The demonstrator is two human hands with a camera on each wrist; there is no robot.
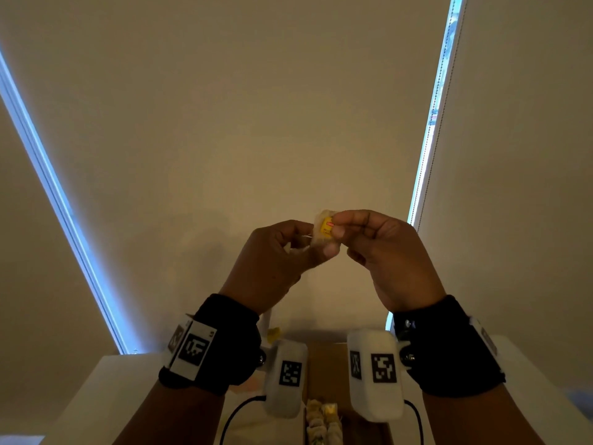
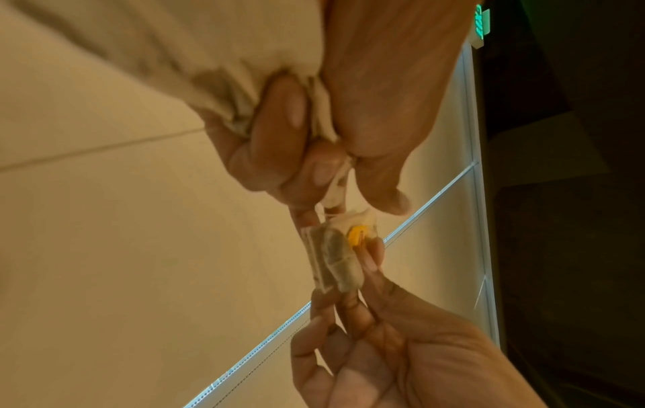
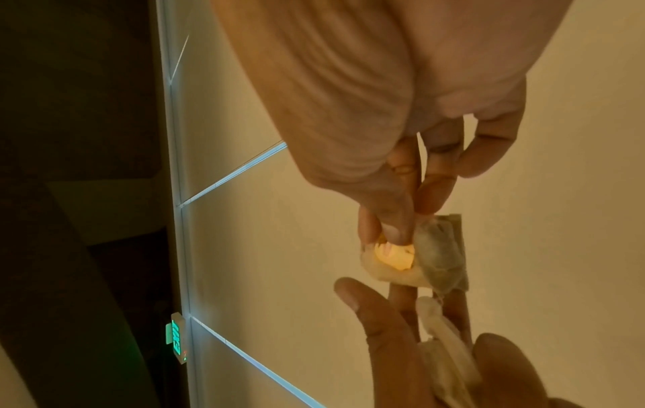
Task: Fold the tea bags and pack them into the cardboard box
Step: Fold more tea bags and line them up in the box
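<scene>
As both hands pinch it | tea bag [image 1: 322,233]: crumpled gauzy paper, yellow tag

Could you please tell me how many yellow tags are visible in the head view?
3: one tag on the tea bag between the left hand and right hand; another on the table; a third in the cardboard box. More may be hidden.

An office-like room: drawn roller blinds [image 1: 288,107], white table [image 1: 106,396], lit exit sign [image 3: 176,341] (green).
</scene>
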